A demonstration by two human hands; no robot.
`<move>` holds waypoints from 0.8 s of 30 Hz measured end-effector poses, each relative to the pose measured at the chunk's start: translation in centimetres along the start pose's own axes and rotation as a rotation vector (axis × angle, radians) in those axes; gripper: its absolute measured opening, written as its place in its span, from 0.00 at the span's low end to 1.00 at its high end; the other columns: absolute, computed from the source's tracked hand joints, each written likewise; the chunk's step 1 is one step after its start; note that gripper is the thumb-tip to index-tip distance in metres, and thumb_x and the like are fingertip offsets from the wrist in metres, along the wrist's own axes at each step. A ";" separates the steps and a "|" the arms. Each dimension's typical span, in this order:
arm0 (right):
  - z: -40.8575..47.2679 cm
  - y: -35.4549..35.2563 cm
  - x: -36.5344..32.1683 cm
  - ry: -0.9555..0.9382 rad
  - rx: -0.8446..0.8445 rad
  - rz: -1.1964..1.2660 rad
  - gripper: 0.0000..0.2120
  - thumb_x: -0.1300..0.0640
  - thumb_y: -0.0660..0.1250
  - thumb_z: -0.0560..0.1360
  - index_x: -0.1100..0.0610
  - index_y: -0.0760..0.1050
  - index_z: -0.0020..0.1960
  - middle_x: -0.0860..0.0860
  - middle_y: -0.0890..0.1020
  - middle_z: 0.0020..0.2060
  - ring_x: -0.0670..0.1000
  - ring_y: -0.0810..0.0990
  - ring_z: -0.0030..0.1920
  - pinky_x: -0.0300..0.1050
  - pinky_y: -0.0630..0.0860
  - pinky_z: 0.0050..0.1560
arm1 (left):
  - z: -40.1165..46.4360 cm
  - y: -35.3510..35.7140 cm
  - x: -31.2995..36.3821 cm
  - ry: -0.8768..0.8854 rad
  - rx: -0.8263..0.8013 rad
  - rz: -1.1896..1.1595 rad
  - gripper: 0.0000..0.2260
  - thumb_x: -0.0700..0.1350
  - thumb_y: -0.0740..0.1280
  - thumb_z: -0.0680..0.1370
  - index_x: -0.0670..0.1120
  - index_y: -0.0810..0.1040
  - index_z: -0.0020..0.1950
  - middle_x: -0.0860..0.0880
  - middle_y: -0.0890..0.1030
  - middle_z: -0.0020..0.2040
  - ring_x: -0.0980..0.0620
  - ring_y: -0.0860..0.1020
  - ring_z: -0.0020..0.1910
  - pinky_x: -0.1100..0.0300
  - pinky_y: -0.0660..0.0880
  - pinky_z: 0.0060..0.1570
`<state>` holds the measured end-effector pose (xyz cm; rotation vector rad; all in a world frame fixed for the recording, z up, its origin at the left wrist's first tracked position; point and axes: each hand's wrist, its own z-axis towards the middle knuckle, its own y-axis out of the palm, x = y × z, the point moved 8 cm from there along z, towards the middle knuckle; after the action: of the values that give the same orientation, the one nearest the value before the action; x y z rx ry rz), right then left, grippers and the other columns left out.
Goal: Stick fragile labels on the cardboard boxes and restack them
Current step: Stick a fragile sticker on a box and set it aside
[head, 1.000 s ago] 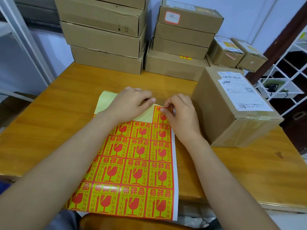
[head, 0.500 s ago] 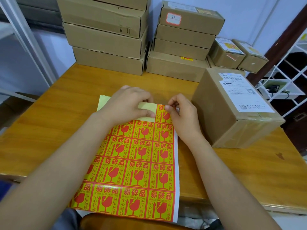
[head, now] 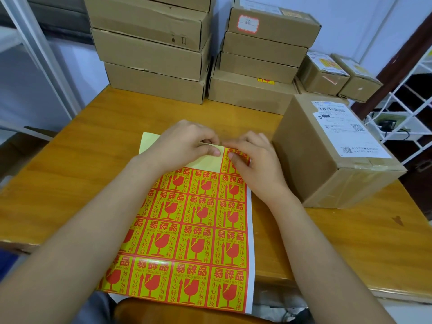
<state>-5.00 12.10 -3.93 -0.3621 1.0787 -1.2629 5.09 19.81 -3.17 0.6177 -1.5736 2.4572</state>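
Where both hands meet — corner label [head: 236, 159] under right fingers [head: 236, 155].

The label sheet [head: 187, 242] is a yellow grid printed with red goblets and lettering; the cardboard boxes [head: 149, 52] are plain brown, the counter [head: 70, 164] honey-orange woodgrain.
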 end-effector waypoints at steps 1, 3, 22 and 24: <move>0.0 0.0 -0.1 -0.006 0.001 -0.009 0.12 0.58 0.66 0.74 0.54 0.80 0.57 0.51 0.76 0.42 0.50 0.70 0.48 0.50 0.70 0.49 | 0.0 0.0 0.0 -0.001 -0.003 -0.010 0.07 0.48 0.69 0.75 0.45 0.82 0.47 0.52 0.81 0.42 0.53 0.77 0.42 0.52 0.75 0.44; 0.0 0.0 -0.2 -0.015 0.002 -0.019 0.11 0.59 0.67 0.74 0.54 0.80 0.56 0.51 0.77 0.42 0.51 0.72 0.48 0.51 0.71 0.48 | 0.0 0.0 0.1 -0.005 -0.009 -0.031 0.07 0.47 0.68 0.75 0.45 0.82 0.47 0.53 0.80 0.41 0.53 0.76 0.42 0.53 0.75 0.43; 0.1 -0.4 -0.4 -0.006 0.025 0.021 0.07 0.60 0.67 0.75 0.56 0.80 0.52 0.49 0.79 0.46 0.49 0.74 0.50 0.37 0.68 0.48 | 0.0 1.5 -1.1 -0.236 -0.138 -0.360 0.11 0.48 0.61 0.80 0.49 0.77 0.40 0.51 0.74 0.34 0.55 0.70 0.32 0.58 0.66 0.33; 0.1 -0.3 -0.3 0.031 -0.003 0.058 0.08 0.59 0.66 0.76 0.56 0.79 0.54 0.45 0.77 0.47 0.48 0.74 0.51 0.36 0.69 0.49 | -0.1 1.4 -1.2 -0.245 -0.148 -0.366 0.11 0.48 0.61 0.80 0.50 0.76 0.40 0.49 0.76 0.36 0.53 0.73 0.35 0.57 0.68 0.35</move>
<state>-5.03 12.24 -3.52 -0.3124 1.1105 -1.2188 5.63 19.38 -4.89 1.1045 -1.5400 2.0406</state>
